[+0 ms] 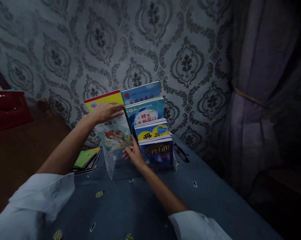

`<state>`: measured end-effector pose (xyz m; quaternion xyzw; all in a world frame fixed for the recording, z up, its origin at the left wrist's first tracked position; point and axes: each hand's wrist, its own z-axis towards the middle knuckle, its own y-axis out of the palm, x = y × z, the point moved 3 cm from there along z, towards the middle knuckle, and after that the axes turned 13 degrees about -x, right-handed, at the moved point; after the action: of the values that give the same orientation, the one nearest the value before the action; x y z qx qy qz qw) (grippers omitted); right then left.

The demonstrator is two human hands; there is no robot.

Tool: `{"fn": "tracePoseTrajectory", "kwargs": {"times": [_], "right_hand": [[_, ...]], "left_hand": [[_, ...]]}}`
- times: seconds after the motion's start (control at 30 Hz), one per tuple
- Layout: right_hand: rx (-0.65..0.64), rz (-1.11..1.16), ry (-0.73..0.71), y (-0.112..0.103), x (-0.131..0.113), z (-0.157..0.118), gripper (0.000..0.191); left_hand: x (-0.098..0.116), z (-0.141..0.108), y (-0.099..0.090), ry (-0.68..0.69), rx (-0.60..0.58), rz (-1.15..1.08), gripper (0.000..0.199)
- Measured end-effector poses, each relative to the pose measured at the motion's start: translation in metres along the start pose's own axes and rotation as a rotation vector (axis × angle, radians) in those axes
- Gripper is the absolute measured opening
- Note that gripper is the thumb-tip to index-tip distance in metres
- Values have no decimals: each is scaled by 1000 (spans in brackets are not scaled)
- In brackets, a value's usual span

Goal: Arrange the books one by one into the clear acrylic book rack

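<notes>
Patterned wall fills the far bkgd. In front of it, desk w/ dark blue cover, yellow & white motifs printed on it. Far right: pale curtain, tied in w/ a thin cord. At left, a big brown block – can't tell exactly what – w/ a red box or bag on top.

Mid-desk stands a clear rack. Its right side has books in stepped rows: blue book farthest, then teal book, blue-&-yellow book, dark navy book nearest. Left side: the pale green book, upright & leaning a bit, yellow book w/ red top strip just behind it.

Flat stack of books lies left of the rack, green cover on top.

Left hand: fingers lie across the pale green book's top; thumb hidden, so can't tell if it's gripping. Right hand: part-open, loosely bent fingers at same book's lower right corner.

Glasses lie right of the rack – dark frame.
</notes>
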<state>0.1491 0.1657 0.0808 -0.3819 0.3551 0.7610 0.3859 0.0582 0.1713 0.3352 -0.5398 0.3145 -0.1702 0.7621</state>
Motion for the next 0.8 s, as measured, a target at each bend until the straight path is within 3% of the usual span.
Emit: {"fn": "tracePoseTrajectory", "kwargs": {"times": [0.13,0.4,0.63,0.8], "right_hand": [[0,9,15,-1,0,1,91],[18,79,30,7,-13,-2,91],[-19,31,-78,27,-57,18,89],[-24,-44,-109,34,-83,33,90]], "left_hand": [[2,0,3,-6,-13,66,39],[-2,-6,20,-76,118,-47,37],[-5,-13,28,-82,107,52,33],[-22,-37,34,-98,152,76,34]]}}
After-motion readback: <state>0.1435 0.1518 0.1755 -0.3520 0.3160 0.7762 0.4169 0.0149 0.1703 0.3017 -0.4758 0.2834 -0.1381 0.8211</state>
